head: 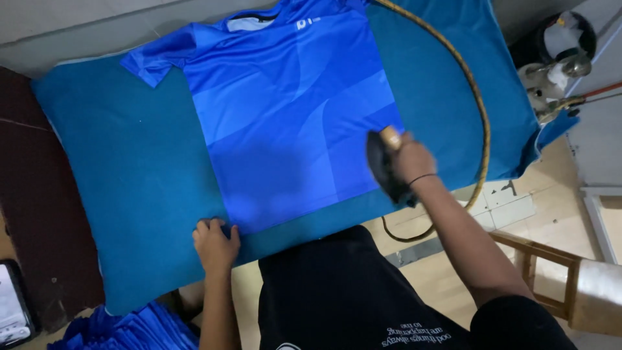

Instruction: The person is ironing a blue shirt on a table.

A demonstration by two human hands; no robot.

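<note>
Right hand point(411, 159) clenched round the iron point(383, 165) at the blue jersey's point(291, 116) right hem; left hand point(216, 243) pinning the near corner on the teal pad point(129, 175). Best keeping fabric taut, cord point(476, 97) clear.

Single head-worn view, looking steeply down and forward over the desk point(129, 194) from close above; wearer's torso at bottom edge.
</note>
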